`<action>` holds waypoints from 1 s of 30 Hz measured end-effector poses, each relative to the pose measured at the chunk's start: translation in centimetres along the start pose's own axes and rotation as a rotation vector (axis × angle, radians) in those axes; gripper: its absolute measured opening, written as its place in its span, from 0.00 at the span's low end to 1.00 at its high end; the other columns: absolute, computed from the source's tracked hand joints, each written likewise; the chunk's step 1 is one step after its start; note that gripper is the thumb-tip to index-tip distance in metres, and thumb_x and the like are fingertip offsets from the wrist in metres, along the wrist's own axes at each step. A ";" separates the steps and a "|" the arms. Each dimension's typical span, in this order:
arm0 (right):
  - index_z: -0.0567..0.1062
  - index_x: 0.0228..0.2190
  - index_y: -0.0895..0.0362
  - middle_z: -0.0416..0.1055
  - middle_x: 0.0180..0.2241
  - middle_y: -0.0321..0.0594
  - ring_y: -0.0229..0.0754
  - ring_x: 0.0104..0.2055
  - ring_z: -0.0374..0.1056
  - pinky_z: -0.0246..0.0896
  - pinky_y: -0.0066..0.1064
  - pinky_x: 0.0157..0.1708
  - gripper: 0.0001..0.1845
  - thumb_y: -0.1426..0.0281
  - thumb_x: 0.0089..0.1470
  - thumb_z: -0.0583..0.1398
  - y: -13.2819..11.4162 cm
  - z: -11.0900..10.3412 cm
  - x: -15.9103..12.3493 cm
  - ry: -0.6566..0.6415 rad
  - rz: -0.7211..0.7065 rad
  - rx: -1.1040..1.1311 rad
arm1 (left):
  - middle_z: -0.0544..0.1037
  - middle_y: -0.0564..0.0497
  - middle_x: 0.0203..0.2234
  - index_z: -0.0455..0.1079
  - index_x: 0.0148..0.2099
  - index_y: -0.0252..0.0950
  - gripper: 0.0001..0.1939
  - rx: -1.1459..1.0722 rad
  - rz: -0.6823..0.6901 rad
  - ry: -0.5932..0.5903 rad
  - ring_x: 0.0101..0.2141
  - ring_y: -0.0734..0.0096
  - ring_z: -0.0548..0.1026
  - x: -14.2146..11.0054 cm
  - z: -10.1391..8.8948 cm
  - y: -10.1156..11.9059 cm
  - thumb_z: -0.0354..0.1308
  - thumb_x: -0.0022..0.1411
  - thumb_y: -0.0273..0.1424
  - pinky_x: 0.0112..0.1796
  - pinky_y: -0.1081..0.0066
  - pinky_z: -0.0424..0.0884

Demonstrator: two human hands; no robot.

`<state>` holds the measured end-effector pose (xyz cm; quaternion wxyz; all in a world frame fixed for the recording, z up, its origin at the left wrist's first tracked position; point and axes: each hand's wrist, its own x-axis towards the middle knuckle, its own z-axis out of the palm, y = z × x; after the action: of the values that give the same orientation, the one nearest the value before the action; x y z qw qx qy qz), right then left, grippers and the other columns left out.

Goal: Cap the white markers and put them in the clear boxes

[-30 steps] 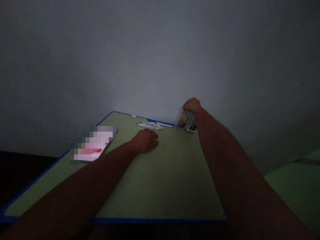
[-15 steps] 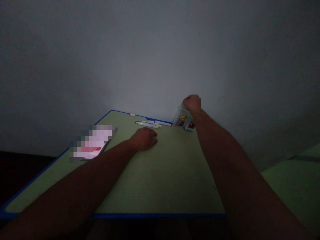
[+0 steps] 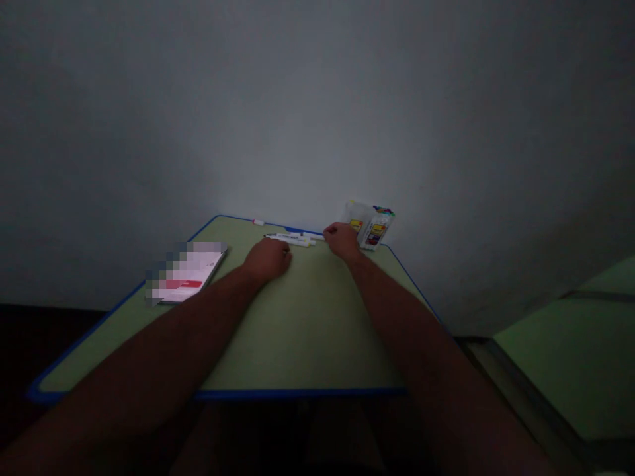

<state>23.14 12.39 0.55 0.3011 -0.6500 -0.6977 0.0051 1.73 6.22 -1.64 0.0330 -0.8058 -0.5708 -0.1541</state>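
Note:
My left hand point(image 3: 269, 258) rests on the tabletop just in front of the white markers point(image 3: 292, 239), its fingers curled in. A small dark spot shows by its thumb, but what the fingers hold, if anything, is hidden. My right hand point(image 3: 341, 239) is closed in a pinch at the right end of a white marker point(image 3: 313, 236) lying along the far edge; the hand covers that end. Behind and right of this hand, a clear marker case point(image 3: 353, 213) with a yellow label leans by the wall, beside a second labelled pack point(image 3: 378, 228) with a colourful top.
A phone point(image 3: 211, 268) with a lit, partly blurred screen lies at the table's left side. A small white cap with a red end point(image 3: 258, 223) sits at the far left edge. The green table point(image 3: 307, 330) has a blue rim and meets a grey wall point(image 3: 297, 119).
My right hand has let go of the clear case and moved left and down to the marker. The left hand has shifted slightly left, its fingers now more curled. The view has shifted a little.

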 end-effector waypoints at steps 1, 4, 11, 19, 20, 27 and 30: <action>0.83 0.38 0.57 0.81 0.39 0.42 0.41 0.42 0.75 0.65 0.28 0.44 0.11 0.72 0.56 0.61 -0.3 0.5 -0.4 -0.032 -0.029 -0.003 | 0.82 0.42 0.40 0.79 0.40 0.37 0.18 0.007 -0.038 0.000 0.42 0.57 0.79 0.0 -0.1 -0.1 0.48 0.64 0.36 0.42 0.64 0.73; 0.83 0.42 0.54 0.81 0.44 0.40 0.42 0.47 0.74 0.64 0.30 0.50 0.14 0.73 0.56 0.60 -1.3 1.8 -1.1 -0.132 -0.145 -0.028 | 0.82 0.41 0.40 0.79 0.39 0.38 0.17 0.032 -0.082 -0.026 0.40 0.56 0.79 -0.2 -0.3 -0.3 0.49 0.62 0.36 0.40 0.65 0.73; 0.79 0.52 0.50 0.76 0.53 0.42 0.49 0.55 0.71 0.62 0.35 0.55 0.22 0.72 0.58 0.58 -4.2 3.3 -1.8 -0.268 -0.315 -0.166 | 0.81 0.41 0.43 0.79 0.43 0.38 0.19 0.099 -0.007 -0.056 0.46 0.55 0.77 -0.5 -0.4 0.1 0.49 0.63 0.39 0.46 0.63 0.74; 0.81 0.46 0.53 0.79 0.48 0.46 0.50 0.50 0.73 0.64 0.35 0.47 0.18 0.74 0.56 0.58 -4.5 3.7 -1.6 -0.266 -0.315 -0.214 | 0.81 0.40 0.46 0.77 0.46 0.38 0.20 0.100 0.017 -0.141 0.48 0.54 0.77 -0.5 -0.5 0.1 0.46 0.66 0.39 0.48 0.60 0.73; 0.81 0.45 0.54 0.79 0.46 0.46 0.50 0.49 0.73 0.64 0.35 0.46 0.17 0.74 0.55 0.58 -4.4 3.7 -1.5 -0.260 -0.309 -0.215 | 0.81 0.39 0.46 0.77 0.47 0.37 0.20 0.096 0.015 -0.145 0.48 0.54 0.77 -0.5 -0.4 0.1 0.46 0.66 0.39 0.47 0.60 0.73; 0.80 0.46 0.54 0.79 0.46 0.44 0.48 0.47 0.73 0.64 0.33 0.45 0.17 0.71 0.54 0.60 -3.5 3.1 -2.2 -0.275 -0.290 -0.211 | 0.81 0.39 0.46 0.76 0.47 0.37 0.20 0.108 0.018 -0.145 0.47 0.53 0.77 -0.5 -0.3 0.1 0.45 0.66 0.39 0.46 0.61 0.73; 0.80 0.44 0.55 0.79 0.46 0.45 0.48 0.48 0.73 0.64 0.34 0.46 0.16 0.70 0.55 0.60 -3.0 2.6 -3.0 -0.276 -0.275 -0.219 | 0.81 0.39 0.45 0.76 0.46 0.37 0.20 0.104 0.024 -0.156 0.46 0.53 0.78 -0.5 -0.3 0.1 0.45 0.65 0.39 0.45 0.61 0.73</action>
<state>19.24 10.17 -1.59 0.1284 -0.5705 -0.8109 -0.0230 1.59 5.68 -1.45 0.0318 -0.8193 -0.5693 -0.0605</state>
